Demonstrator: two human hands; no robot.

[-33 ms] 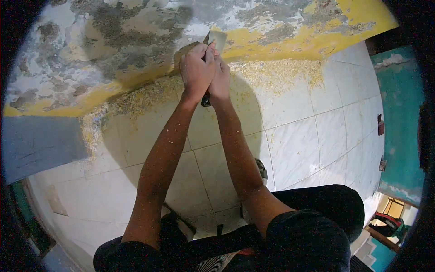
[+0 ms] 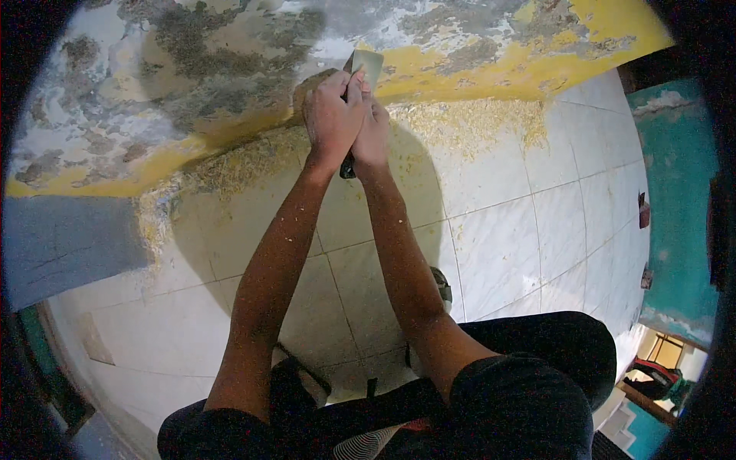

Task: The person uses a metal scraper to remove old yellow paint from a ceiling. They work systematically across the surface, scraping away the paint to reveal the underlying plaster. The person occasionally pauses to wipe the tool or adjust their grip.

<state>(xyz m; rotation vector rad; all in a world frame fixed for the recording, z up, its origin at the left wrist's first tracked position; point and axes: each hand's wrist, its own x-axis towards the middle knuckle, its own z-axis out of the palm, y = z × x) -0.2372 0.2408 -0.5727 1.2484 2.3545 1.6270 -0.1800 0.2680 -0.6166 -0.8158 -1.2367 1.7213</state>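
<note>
Both my hands are closed together round a paint scraper (image 2: pixel 371 63), whose flat metal blade points away from me at the flaking wall (image 2: pixel 253 46). My left hand (image 2: pixel 331 126) wraps it from the left side, fingers curled near the blade. My right hand (image 2: pixel 372 132) grips from the right, with a fingertip on the blade. The dark end of the handle shows below, between my wrists. The blade lies against or just over the yellow strip at the wall's foot; exact contact is hard to tell. Grey and white patches show where paint is gone.
Yellow paint flakes (image 2: pixel 475 126) lie along the wall's foot on the white tiled floor (image 2: pixel 498 222). A blue-grey panel (image 2: pixel 73 241) stands at the left. On the right rises a teal wall (image 2: pixel 675 207). My dark-clothed knee (image 2: pixel 544 345) is bent below, and my shadow falls across the tiles.
</note>
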